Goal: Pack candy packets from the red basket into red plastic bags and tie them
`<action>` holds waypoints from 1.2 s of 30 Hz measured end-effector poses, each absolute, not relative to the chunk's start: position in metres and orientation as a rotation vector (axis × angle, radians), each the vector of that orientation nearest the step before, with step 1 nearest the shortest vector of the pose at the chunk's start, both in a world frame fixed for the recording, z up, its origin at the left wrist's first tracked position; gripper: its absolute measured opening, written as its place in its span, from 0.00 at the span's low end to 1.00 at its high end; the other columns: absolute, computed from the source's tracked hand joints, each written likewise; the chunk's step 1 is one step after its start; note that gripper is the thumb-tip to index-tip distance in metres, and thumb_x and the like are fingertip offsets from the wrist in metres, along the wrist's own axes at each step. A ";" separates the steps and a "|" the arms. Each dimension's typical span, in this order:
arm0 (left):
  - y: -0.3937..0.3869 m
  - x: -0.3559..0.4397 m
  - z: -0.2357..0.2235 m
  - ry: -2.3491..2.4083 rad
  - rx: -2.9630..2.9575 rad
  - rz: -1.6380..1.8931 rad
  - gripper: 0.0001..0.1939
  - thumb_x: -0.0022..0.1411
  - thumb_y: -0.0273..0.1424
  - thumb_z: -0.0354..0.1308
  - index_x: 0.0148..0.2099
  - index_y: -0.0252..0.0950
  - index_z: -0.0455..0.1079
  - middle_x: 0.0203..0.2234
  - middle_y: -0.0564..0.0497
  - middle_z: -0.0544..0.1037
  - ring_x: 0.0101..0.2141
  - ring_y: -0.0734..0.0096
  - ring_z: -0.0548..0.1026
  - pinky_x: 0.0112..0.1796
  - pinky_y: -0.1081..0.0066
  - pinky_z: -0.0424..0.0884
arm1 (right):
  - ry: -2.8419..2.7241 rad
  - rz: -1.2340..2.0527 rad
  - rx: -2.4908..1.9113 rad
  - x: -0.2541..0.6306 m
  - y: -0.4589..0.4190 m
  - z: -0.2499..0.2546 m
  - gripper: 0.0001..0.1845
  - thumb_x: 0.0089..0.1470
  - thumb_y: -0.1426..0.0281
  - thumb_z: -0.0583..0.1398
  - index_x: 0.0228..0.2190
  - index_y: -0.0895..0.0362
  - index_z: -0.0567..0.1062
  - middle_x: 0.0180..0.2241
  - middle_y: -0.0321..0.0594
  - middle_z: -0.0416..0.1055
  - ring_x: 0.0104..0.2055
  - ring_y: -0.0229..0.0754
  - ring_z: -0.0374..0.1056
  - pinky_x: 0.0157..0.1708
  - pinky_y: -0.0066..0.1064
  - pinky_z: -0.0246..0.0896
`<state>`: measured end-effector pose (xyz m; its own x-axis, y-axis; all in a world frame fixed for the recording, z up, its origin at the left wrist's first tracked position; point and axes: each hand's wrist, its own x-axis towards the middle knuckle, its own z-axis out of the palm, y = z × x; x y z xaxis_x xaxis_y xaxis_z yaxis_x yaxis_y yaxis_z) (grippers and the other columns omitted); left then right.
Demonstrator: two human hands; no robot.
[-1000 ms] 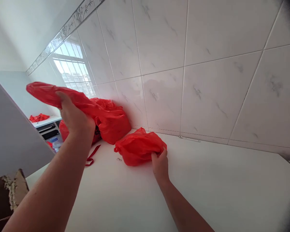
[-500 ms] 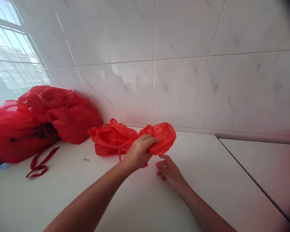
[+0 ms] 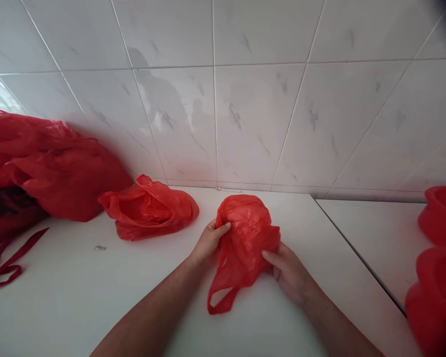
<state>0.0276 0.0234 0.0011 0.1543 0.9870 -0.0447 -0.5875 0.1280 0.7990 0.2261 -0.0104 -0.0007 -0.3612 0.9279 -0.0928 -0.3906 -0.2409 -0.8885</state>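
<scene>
- While the left hand pinches one edge of a thin red plastic bag with the thumb laid over it, its other fingers are mostly hidden behind the plastic.
- The right hand grips the opposite edge, thumb on top and fingers curled underneath, nearly closed on the film.
- The red plastic bag lies between the two hands, crumpled and bunched, its rounded part reaching beyond the fingertips.
- One looped handle hangs from it toward the person, nearer than both hands.
- Left of the left hand and a little farther off, a second red bag sits slumped, its mouth gaping.
- Well to the left of that hand stand large filled red bags.
- On the near side of those, also left of the hand, are a dark red ribbon and a small, unclear item.
- Beyond both hands, a thin strip lies along the foot of the tiled wall.
- To the right of the right hand, two red wavy-rimmed objects rest on the white surface.
</scene>
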 end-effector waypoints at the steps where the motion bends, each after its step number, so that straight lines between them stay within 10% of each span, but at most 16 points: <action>1: 0.026 0.023 -0.002 0.722 0.771 1.315 0.13 0.51 0.32 0.64 0.38 0.33 0.69 0.32 0.49 0.75 0.31 0.70 0.74 0.36 0.70 0.69 | -0.979 1.669 -0.891 0.231 -0.005 -0.004 0.22 0.47 0.64 0.64 0.45 0.54 0.69 0.46 0.44 0.71 0.44 0.46 0.69 0.42 0.37 0.64; 12: 0.035 0.018 -0.016 1.091 0.990 1.404 0.16 0.54 0.39 0.61 0.41 0.34 0.69 0.34 0.46 0.76 0.35 0.65 0.75 0.35 0.69 0.70 | -1.127 0.443 -1.549 0.244 -0.002 0.001 0.25 0.50 0.57 0.58 0.49 0.52 0.63 0.46 0.42 0.66 0.44 0.45 0.65 0.40 0.36 0.64; 19: 0.021 0.032 -0.013 1.056 1.030 1.365 0.16 0.56 0.42 0.59 0.40 0.35 0.69 0.37 0.45 0.77 0.35 0.65 0.75 0.36 0.69 0.70 | -1.916 0.226 -1.477 0.191 -0.037 -0.011 0.31 0.45 0.66 0.60 0.52 0.55 0.61 0.50 0.47 0.63 0.52 0.52 0.60 0.47 0.43 0.60; 25: 0.023 0.022 -0.004 1.059 1.021 1.364 0.18 0.55 0.43 0.59 0.41 0.34 0.70 0.35 0.46 0.77 0.35 0.65 0.75 0.36 0.69 0.69 | -1.708 0.641 -1.809 0.230 -0.013 -0.002 0.08 0.49 0.69 0.51 0.25 0.53 0.69 0.26 0.35 0.69 0.26 0.40 0.63 0.25 0.31 0.55; 36: 0.023 0.006 0.007 1.221 1.506 1.041 0.14 0.45 0.29 0.64 0.37 0.37 0.70 0.30 0.50 0.75 0.31 0.66 0.72 0.27 0.74 0.64 | -1.004 1.364 -1.288 0.268 0.009 -0.006 0.14 0.44 0.60 0.63 0.32 0.57 0.75 0.32 0.41 0.73 0.34 0.43 0.68 0.31 0.32 0.63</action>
<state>0.0056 0.0229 0.0070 0.1553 0.9856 0.0665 0.2210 -0.1003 0.9701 0.2677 0.0087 -0.0055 0.0316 0.9808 -0.1922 -0.1073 -0.1879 -0.9763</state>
